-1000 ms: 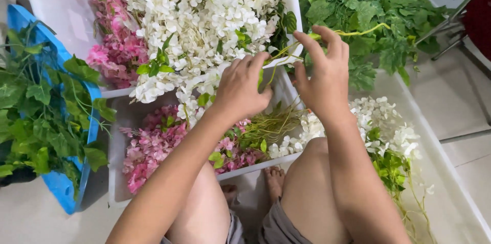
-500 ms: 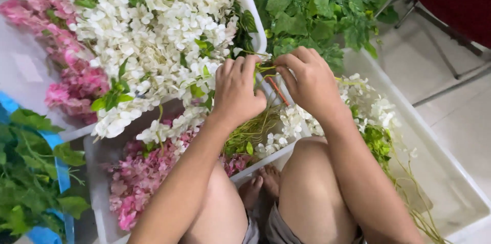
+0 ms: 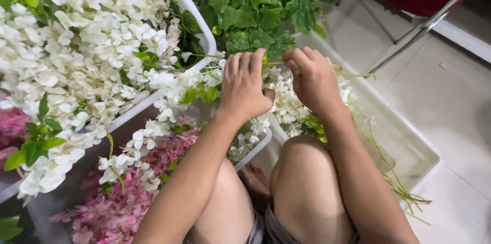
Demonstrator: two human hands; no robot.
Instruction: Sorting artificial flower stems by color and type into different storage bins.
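— What do the two hands have hold of?

— A thin yellow-green artificial vine stem (image 3: pixel 353 74), pinched at both ends of a short span. The left hand (image 3: pixel 246 86) has its fingers curled shut over the stem where a strand of white fabric blossoms (image 3: pixel 169 90) trails away leftward. The right hand (image 3: pixel 313 79) is closed on the same stem just beside it, knuckles up.

— Which way does the stem run?

— Roughly side to side between the two grips, then onward past the right hand toward the wall of the long white plastic tub (image 3: pixel 409 147). The hands are near each other, almost touching at the fingertips.

— And around them?

— A white plastic bin heaped with white artificial flowers (image 3: pixel 202 37) on the left, pink fabric blossoms (image 3: pixel 128 203) below, green artificial leaves (image 3: pixel 255 4) beyond the hands. The person sits with bare knees drawn up on the pale tiled floor (image 3: pixel 450 101).
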